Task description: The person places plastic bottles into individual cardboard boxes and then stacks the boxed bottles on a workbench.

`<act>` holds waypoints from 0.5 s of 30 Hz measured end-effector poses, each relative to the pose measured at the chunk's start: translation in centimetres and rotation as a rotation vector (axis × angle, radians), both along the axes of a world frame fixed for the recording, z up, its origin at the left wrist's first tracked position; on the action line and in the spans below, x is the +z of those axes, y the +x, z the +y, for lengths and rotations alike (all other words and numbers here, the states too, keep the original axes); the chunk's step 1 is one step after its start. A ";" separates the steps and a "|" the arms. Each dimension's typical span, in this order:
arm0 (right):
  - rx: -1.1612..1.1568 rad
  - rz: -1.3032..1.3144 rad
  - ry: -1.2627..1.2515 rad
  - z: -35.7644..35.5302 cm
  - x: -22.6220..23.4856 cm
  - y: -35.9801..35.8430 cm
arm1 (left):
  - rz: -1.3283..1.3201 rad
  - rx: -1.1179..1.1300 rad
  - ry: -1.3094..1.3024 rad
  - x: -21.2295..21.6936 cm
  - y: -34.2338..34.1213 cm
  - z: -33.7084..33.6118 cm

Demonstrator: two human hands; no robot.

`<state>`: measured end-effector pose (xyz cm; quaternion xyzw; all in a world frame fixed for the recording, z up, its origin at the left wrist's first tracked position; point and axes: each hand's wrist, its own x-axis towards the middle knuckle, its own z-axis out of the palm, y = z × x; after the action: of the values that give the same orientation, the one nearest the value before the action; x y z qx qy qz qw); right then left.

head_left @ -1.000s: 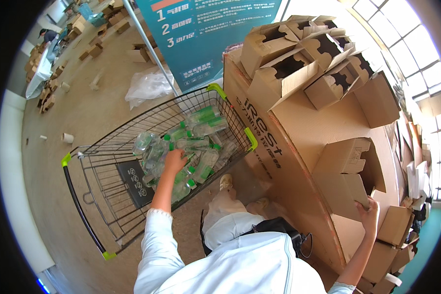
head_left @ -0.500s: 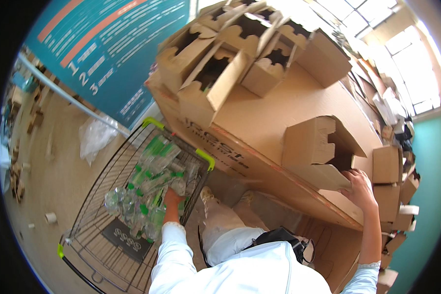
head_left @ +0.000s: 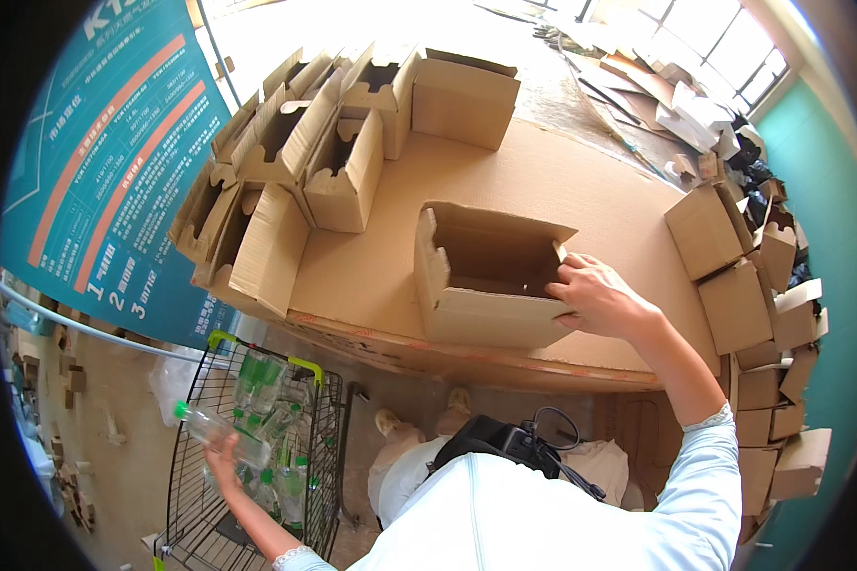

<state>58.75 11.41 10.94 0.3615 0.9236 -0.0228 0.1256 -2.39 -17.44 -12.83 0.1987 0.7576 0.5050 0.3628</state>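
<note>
Over the shopping cart [head_left: 330, 419] on the left, my left hand [head_left: 223, 464] is closed round a clear plastic bottle [head_left: 200, 422] with a green cap, held tilted. Below it in the cart lie several similar clear bottles [head_left: 267, 490] with green caps. My right hand [head_left: 600, 297] grips the right end of an open cardboard box [head_left: 490, 319], its fingers over the rim. That box rests near the front edge of the large cardboard surface [head_left: 600, 200]. Its open top faces up, and what shows of the inside is brown and shadowed.
Several tall open cardboard boxes [head_left: 338, 176] with notched edges stand grouped at the far left of the surface. A teal printed banner [head_left: 114, 190] rises behind the cart. At the right, cardboard boxes [head_left: 733, 305] are piled along the wall. A clear plastic bag [head_left: 171, 376] lies on the floor.
My left hand has come up from among the bottles with one in its grip. My right hand stays on the box, and the view has turned, so the box now shows nearer the middle.
</note>
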 end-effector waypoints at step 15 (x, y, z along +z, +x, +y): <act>-0.051 0.202 0.204 -2.3 -3.2 2.7 | 0.586 -1.172 0.648 27.7 39.6 29.2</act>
<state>61.48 9.08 7.75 0.3917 0.9196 0.0315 -0.0061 37.20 11.80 14.91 0.7958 0.4054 0.3529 0.2790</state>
